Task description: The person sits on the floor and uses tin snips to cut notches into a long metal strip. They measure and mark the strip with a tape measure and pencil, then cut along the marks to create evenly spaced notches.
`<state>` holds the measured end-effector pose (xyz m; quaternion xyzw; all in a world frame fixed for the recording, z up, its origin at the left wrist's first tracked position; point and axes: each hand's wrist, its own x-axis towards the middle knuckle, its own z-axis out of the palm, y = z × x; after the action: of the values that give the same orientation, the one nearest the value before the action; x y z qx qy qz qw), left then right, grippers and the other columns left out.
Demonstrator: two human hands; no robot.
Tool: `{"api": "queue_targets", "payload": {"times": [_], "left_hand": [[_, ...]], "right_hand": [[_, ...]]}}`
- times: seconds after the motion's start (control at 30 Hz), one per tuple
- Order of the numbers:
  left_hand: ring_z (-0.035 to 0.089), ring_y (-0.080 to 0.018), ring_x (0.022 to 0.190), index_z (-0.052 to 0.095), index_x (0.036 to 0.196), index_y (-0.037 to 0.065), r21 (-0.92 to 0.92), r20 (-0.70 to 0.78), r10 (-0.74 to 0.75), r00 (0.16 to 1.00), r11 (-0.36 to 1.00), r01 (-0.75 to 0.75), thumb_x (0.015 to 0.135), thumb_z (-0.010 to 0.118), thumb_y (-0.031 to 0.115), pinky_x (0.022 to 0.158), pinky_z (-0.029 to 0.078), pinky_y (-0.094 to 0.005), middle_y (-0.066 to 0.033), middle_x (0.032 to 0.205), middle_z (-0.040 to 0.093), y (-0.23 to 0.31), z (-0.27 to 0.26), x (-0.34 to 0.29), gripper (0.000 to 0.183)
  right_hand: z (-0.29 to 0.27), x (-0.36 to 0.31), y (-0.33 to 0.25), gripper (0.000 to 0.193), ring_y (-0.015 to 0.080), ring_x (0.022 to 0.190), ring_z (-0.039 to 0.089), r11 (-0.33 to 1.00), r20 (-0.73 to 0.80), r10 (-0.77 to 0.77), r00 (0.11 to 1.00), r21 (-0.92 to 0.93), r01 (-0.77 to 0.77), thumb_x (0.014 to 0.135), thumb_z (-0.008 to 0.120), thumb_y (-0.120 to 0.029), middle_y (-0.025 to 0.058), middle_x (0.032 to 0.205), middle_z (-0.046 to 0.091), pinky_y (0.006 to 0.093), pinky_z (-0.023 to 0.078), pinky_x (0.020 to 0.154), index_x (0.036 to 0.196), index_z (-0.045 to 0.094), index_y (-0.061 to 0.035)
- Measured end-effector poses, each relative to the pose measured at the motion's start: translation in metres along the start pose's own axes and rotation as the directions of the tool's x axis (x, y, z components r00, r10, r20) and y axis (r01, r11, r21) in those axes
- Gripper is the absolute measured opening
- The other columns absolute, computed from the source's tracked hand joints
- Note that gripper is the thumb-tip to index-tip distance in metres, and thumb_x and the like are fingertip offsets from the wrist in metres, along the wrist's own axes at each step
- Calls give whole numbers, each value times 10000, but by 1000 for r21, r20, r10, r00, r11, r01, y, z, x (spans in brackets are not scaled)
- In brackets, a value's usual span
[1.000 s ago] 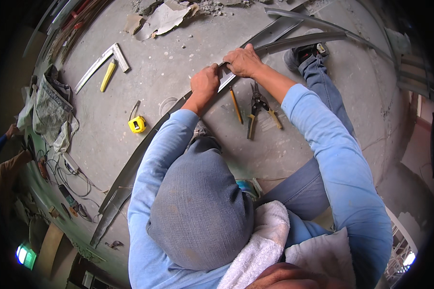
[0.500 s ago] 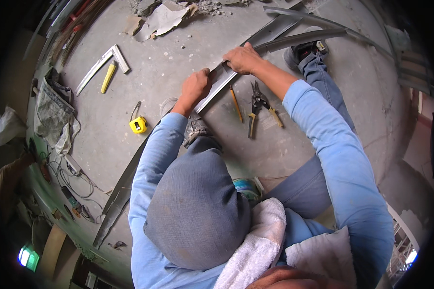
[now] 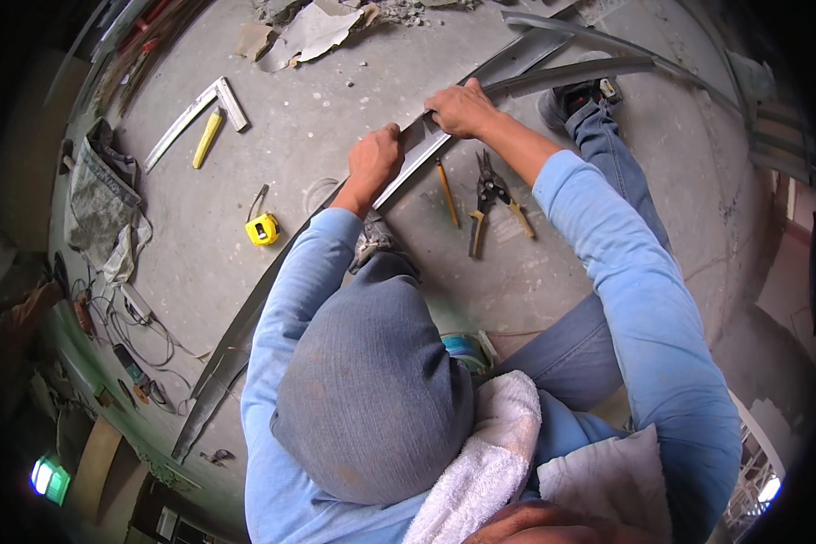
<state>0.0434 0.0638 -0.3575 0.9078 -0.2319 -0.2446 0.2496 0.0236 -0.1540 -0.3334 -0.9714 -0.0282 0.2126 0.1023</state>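
Note:
Gripped in both hands is a long grey metal channel [image 3: 417, 156], lying slantwise over the concrete floor in front of me. My left hand [image 3: 374, 165] is closed on its nearer part. Farther along, my right hand [image 3: 463, 111] is closed on the far edge, its fingertips partly hidden behind the metal. Just right of the channel's near end lies a pencil [image 3: 448, 194]. Beside it rest tin snips [image 3: 490, 190] with black and yellow handles, their jaws pointing away. A yellow tape measure [image 3: 263, 230] with a short length of blade out sits left of my left forearm.
Farther left lie a metal square [image 3: 231, 104] and a yellow utility knife [image 3: 208, 138]. A crumpled cloth bag [image 3: 102, 204], cords and an angle grinder [image 3: 134, 370] are at far left. Another metal strip [image 3: 219, 385] runs beside my left arm. Broken board pieces [image 3: 322, 36] lie at the back.
Both hands keep their hold on the channel, almost in place. The whole view has shifted slightly, and my left hand sits a touch farther right and up.

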Motion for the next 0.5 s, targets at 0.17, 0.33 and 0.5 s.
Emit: {"api": "queue_targets", "payload": {"times": [0.17,0.33,0.5], "left_hand": [[687,-442,1057,694,1206,32,-206,215,74,974,978,-29,1018,568,537,895,529,-487,-266,1099,723,-22,-35,11,553],[692,-304,1086,676,1255,-18,-270,341,63,938,962,33,1011,585,578,938,527,-390,-217,1157,729,-61,-65,-2,651],[695,-238,967,685,1177,-46,-405,130,-148,980,895,188,991,643,538,855,542,-361,-171,1037,745,-127,-99,-62,614]], "right_hand": [[-5,2,3,212,291,1106,665,999,21,-40,999,-26,41,944,572,-273,60,1102,730,509,399,911,1064,722,-185],[-1,1,5,241,277,1128,660,998,-21,-46,999,-52,44,950,583,-295,59,1154,720,517,414,916,1117,716,-182],[-6,0,9,262,303,1160,661,995,63,-61,996,-70,65,984,568,-311,89,1191,723,537,419,949,1169,699,-180]]}}
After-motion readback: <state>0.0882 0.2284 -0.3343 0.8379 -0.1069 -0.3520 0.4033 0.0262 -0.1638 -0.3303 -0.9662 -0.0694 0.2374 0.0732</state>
